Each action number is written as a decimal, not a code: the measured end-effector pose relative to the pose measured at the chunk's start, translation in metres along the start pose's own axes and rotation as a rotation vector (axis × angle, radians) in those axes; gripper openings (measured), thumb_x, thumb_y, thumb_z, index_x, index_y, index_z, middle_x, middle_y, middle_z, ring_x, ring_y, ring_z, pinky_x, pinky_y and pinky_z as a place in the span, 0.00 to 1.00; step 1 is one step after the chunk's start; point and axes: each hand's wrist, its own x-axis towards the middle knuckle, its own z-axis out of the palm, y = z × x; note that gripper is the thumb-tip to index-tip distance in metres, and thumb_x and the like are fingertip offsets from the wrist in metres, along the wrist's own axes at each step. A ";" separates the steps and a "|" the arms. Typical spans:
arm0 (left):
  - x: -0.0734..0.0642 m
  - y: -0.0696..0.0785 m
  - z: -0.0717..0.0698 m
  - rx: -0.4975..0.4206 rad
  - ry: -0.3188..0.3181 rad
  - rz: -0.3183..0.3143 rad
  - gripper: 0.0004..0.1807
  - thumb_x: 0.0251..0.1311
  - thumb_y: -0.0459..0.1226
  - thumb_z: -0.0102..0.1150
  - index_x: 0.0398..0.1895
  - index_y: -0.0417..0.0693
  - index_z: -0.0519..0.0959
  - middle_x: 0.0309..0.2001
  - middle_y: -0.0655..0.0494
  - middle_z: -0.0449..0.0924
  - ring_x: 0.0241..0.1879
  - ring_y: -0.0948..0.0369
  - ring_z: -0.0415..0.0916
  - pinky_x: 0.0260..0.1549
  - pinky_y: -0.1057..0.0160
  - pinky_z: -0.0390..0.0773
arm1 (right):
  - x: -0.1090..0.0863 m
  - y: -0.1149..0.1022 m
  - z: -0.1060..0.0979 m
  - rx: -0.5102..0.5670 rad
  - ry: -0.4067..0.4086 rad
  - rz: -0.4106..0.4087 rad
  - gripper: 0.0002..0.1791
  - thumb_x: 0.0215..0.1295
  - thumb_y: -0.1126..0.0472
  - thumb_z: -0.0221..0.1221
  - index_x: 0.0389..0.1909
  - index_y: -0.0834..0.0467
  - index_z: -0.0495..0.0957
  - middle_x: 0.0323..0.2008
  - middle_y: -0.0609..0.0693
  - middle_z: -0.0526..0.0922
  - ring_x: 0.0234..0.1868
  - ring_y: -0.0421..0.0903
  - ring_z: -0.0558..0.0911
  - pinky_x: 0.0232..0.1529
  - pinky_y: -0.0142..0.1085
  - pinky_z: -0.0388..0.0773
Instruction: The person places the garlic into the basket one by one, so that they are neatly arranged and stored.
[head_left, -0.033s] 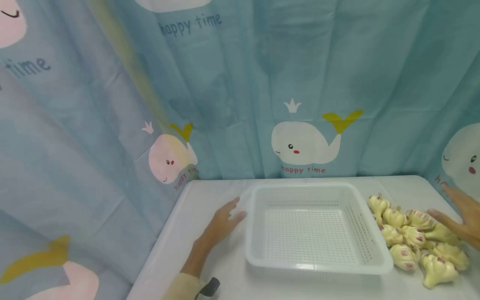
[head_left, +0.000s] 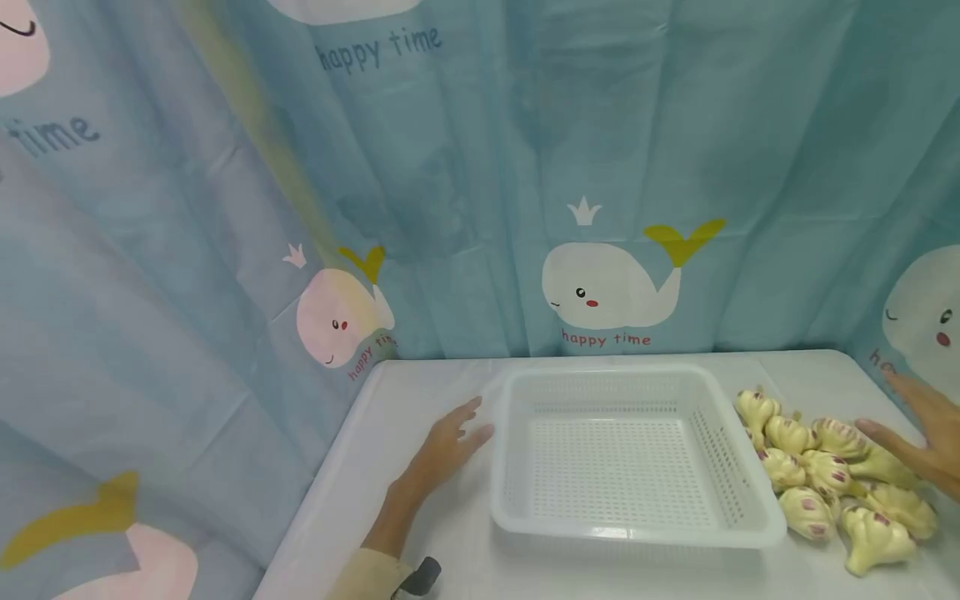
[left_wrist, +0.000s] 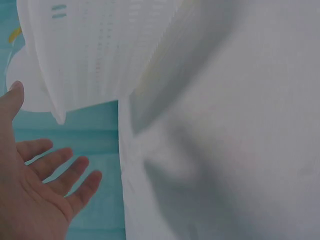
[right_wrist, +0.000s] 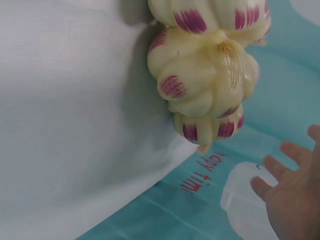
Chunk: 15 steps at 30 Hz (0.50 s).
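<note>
A white plastic basket (head_left: pixel 607 467) with a perforated bottom stands on the white table, with nothing in it. My left hand (head_left: pixel 442 446) is just left of its rim, fingers spread and holding nothing. In the left wrist view that hand (left_wrist: pixel 37 195) is apart from the basket's side wall (left_wrist: pixel 95 55). Several garlic bulbs (head_left: pixel 827 473) with purple streaks lie heaped right of the basket. Beside the heap's right edge is my right hand (head_left: pixel 933 442), partly cut off by the frame. The right wrist view shows its fingers (right_wrist: pixel 275 167) extended, apart from the nearest bulbs (right_wrist: pixel 200 75).
A blue curtain (head_left: pixel 480 183) printed with whales hangs behind the table and along both sides. The white tabletop (head_left: pixel 450 533) shows around the basket and at the left. A dark band (head_left: pixel 420 575) sits at my left wrist, by the beige sleeve (head_left: pixel 367 575).
</note>
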 end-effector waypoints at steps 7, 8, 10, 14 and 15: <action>-0.014 -0.003 0.014 -0.163 -0.011 0.012 0.38 0.76 0.62 0.54 0.81 0.54 0.66 0.77 0.57 0.71 0.73 0.50 0.74 0.71 0.43 0.76 | -0.009 0.010 0.006 0.092 -0.002 -0.016 0.53 0.78 0.42 0.58 0.85 0.64 0.38 0.79 0.78 0.42 0.81 0.78 0.40 0.80 0.70 0.29; -0.016 -0.003 0.015 -0.176 -0.009 0.016 0.38 0.76 0.61 0.54 0.82 0.55 0.66 0.77 0.57 0.70 0.73 0.50 0.73 0.72 0.43 0.75 | -0.010 0.013 0.007 0.133 0.019 -0.038 0.51 0.77 0.46 0.61 0.85 0.64 0.41 0.79 0.80 0.45 0.80 0.79 0.43 0.80 0.71 0.30; -0.019 -0.004 0.018 -0.194 -0.011 0.011 0.38 0.76 0.61 0.53 0.82 0.57 0.65 0.78 0.59 0.70 0.74 0.51 0.72 0.74 0.41 0.72 | -0.013 0.018 0.010 0.159 0.031 -0.036 0.51 0.76 0.47 0.63 0.85 0.63 0.44 0.77 0.81 0.48 0.77 0.83 0.48 0.78 0.75 0.39; -0.023 -0.007 0.023 -0.221 -0.025 0.000 0.37 0.77 0.61 0.52 0.83 0.58 0.64 0.80 0.58 0.66 0.77 0.49 0.67 0.77 0.39 0.66 | -0.017 0.032 0.016 0.216 0.034 -0.049 0.48 0.73 0.54 0.67 0.82 0.66 0.50 0.73 0.86 0.54 0.60 0.92 0.65 0.52 0.78 0.73; -0.024 -0.008 0.024 -0.227 -0.029 -0.002 0.38 0.77 0.61 0.52 0.83 0.57 0.64 0.80 0.57 0.65 0.78 0.49 0.67 0.77 0.39 0.65 | -0.018 0.036 0.018 0.219 0.026 -0.044 0.48 0.72 0.55 0.68 0.82 0.67 0.51 0.72 0.87 0.54 0.56 0.93 0.66 0.44 0.76 0.77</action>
